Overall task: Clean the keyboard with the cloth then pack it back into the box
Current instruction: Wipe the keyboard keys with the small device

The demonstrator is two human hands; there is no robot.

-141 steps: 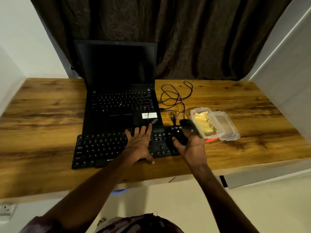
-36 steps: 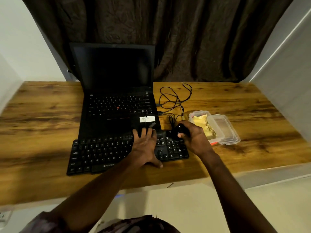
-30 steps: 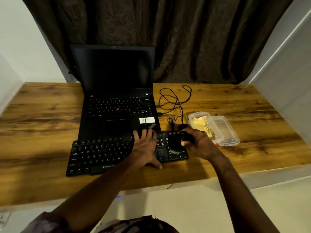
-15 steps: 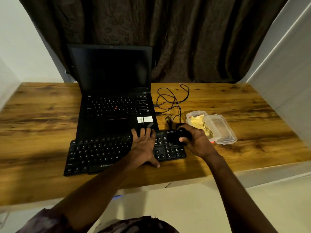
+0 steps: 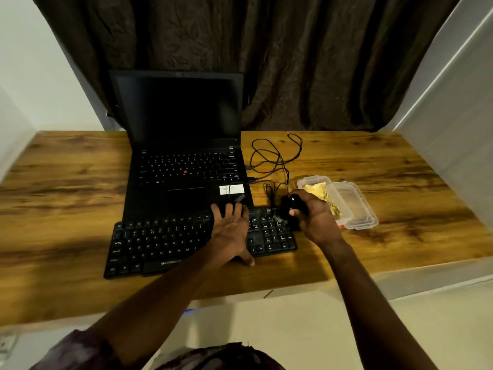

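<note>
A black wired keyboard [image 5: 160, 244] lies on the wooden table [image 5: 66, 182] in front of an open laptop. My left hand [image 5: 230, 231] rests flat on its right-centre keys, fingers straight, holding it down. My right hand [image 5: 318, 220] grips a dark bunched wad, apparently the black cloth [image 5: 289, 209], at the keyboard's top right corner above the number pad. No keyboard box is in view.
The black laptop [image 5: 184, 145] stands open directly behind the keyboard. Loose black cable [image 5: 274, 158] coils to its right. A clear plastic container [image 5: 354, 209] with something yellow inside sits just right of my right hand. A dark curtain hangs behind the table.
My right hand with the wad has rubbed back and forth over the number pad and moved up to the top right corner. My left hand stays pressed on the keys.
</note>
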